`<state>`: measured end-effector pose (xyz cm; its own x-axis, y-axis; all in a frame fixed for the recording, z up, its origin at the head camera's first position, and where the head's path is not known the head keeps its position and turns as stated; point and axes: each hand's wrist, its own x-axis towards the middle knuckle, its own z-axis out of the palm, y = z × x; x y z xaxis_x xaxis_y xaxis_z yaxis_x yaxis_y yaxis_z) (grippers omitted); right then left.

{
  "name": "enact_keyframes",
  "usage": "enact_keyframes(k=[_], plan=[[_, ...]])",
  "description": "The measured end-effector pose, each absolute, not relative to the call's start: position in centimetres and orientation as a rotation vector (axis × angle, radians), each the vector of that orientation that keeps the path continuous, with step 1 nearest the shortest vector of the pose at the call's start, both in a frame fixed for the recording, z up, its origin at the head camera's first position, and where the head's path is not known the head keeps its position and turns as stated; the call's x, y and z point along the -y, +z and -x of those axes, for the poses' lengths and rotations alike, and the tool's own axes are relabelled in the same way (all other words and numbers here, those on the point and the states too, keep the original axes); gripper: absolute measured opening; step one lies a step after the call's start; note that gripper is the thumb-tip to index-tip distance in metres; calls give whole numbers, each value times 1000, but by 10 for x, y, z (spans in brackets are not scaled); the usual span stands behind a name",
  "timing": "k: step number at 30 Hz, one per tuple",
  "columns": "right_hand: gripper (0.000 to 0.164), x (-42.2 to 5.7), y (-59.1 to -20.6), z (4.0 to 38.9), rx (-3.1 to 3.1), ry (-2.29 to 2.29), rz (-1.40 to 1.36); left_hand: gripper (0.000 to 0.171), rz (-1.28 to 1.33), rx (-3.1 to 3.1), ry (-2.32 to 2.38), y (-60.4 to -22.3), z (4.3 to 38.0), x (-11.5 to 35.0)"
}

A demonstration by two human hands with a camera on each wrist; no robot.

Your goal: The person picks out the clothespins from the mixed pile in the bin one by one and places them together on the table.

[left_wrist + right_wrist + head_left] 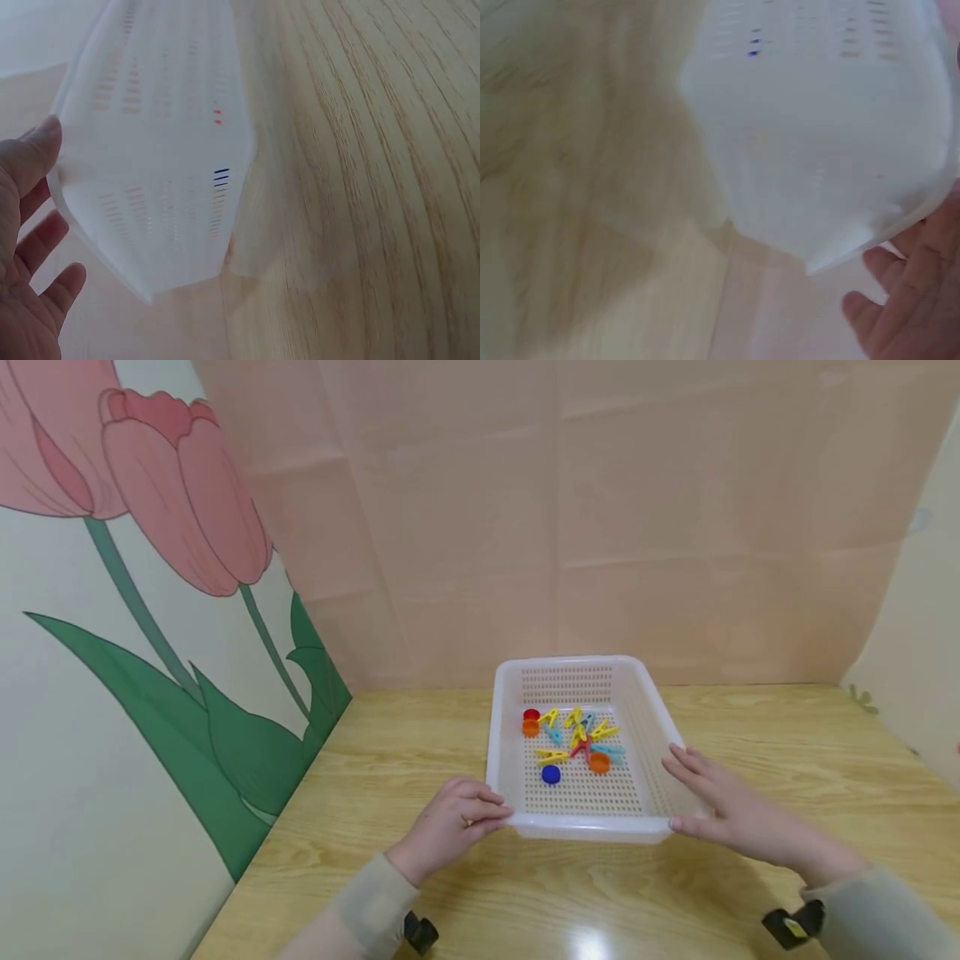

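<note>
A white plastic basket [588, 827] with slotted walls stands in front of me on the wooden table. Inside lie several yellow clothespins [552, 757], light blue clothespins [609, 749] and a red clothespin [582, 747]. Among them are a blue bottle cap [551, 774], orange bottle caps [599, 763] and a red bottle cap [531, 715]. My left hand [457, 820] pinches the rim at the near left corner, its thumb [46, 139] against the outside. At the near right corner, my right hand [731, 806] touches the rim with spread, mostly straight fingers.
Wood-grained table [405, 743] surrounds the basket. A tan paper sheet [600, 527] hangs behind it. The left wall [97, 777] carries painted tulips, and another pale wall [926, 635] rises at the right. Black wrist devices [793, 927] sit near both sleeves.
</note>
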<state>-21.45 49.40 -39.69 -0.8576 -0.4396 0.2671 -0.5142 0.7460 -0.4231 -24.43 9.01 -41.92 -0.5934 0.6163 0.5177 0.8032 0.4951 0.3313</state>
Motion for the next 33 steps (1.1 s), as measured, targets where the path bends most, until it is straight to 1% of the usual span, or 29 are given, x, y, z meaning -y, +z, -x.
enact_keyframes(k=[4, 9, 14, 25, 33], plan=[[74, -501, -408, 212, 2698, 601, -863, 18, 1184, 2413, -798, -419, 244, -90], [72, -507, -410, 210, 2543, 374, -1001, 18, 1186, 2420, -789, -418, 244, -90], [69, -511, -407, 209, 2500, 224, -1023, 18, 1177, 2457, -788, -417, 244, -90], [57, -516, -408, 207, 2431, 157, -1057, 18, 1170, 2478, -802, -418, 245, -90], [51, -516, -409, 205, 2338, 249, -1075, 17, 1161, 2474, -846, -419, 245, -90]])
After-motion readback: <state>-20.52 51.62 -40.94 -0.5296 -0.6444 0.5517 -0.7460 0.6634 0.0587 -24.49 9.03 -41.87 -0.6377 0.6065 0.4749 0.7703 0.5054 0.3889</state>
